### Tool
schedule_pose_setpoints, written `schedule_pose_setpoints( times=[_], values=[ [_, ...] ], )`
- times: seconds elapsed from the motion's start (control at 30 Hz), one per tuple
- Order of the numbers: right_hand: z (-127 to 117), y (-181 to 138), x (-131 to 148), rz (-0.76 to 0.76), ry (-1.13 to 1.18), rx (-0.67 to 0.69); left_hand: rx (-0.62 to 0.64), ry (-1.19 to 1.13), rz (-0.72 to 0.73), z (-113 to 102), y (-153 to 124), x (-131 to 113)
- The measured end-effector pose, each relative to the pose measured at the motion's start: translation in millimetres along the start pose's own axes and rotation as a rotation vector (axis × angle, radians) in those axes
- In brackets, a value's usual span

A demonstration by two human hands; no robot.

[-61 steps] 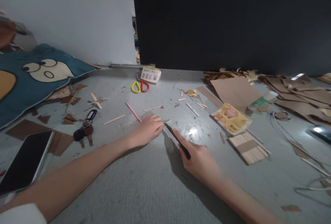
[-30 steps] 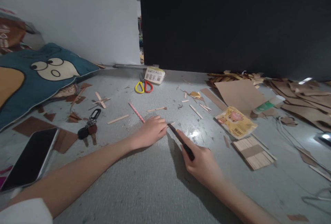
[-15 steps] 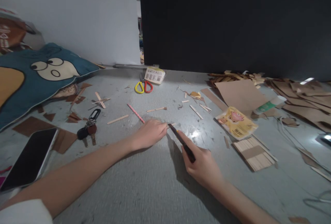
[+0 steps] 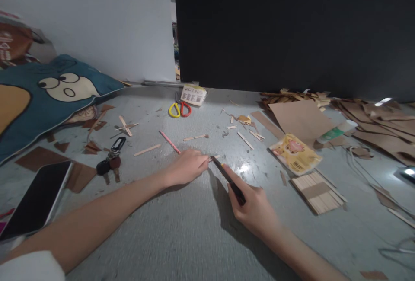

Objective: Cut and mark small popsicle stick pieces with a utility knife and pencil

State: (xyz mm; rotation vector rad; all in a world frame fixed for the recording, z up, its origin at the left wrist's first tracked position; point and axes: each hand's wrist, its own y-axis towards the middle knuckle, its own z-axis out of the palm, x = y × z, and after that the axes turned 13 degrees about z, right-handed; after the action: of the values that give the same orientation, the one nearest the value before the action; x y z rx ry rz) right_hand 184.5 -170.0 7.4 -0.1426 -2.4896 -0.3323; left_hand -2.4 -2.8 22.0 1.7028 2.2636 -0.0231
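In the head view my left hand (image 4: 187,167) lies low on the grey table, fingers closed on a small wooden stick (image 4: 216,157) held against the surface. Only the stick's pale end shows past the fingertips. My right hand (image 4: 254,207) is wrapped round a dark utility knife (image 4: 229,180), with the index finger along its top. The knife's tip is at the stick, just right of my left fingertips; whether the blade touches wood is too small to tell. A pink patterned straw (image 4: 169,142) lies just beyond my left hand, and a loose craft stick (image 4: 196,137) lies behind it.
Scissors (image 4: 180,110) lie at the back by a small packet (image 4: 193,94). Keys (image 4: 110,163), a phone (image 4: 37,199) and a pillow (image 4: 65,86) are left. At right are a bundle of sticks (image 4: 316,190), a yellow packet (image 4: 295,153), a glue stick (image 4: 335,132) and cardboard (image 4: 300,116).
Both hands keep almost the same pose, with the knife at the stick. The whole view has shifted very slightly.
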Motion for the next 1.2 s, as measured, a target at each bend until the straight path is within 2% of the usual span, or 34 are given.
schedule_pose_setpoints(
  times=[0.23, 0.4, 0.77, 0.97, 1.2],
  values=[
    [0.7, 0.2, -1.6, -0.008, 0.004, 0.014, 0.005, 0.026, -0.014, 0.9, -1.0, -1.4],
    [0.0, 0.4, -2.8, -0.017, 0.001, 0.037, 0.010, 0.046, 0.029, 2.6, -1.9, -2.1],
    [-2.6, -2.4, -1.0, 0.006, 0.004, 0.019, -0.078, -0.026, 0.007, 10.1, -5.6, -1.8],
    [-1.8, -3.5, -2.4, 0.003, -0.016, 0.029, -0.029, -0.010, 0.008, 6.5, -5.4, -3.5],
    [1.8, -2.7, -5.7, -0.016, -0.076, 0.008, -0.033, -0.068, -0.071, 2.1, -3.9, -4.7]
  ],
)
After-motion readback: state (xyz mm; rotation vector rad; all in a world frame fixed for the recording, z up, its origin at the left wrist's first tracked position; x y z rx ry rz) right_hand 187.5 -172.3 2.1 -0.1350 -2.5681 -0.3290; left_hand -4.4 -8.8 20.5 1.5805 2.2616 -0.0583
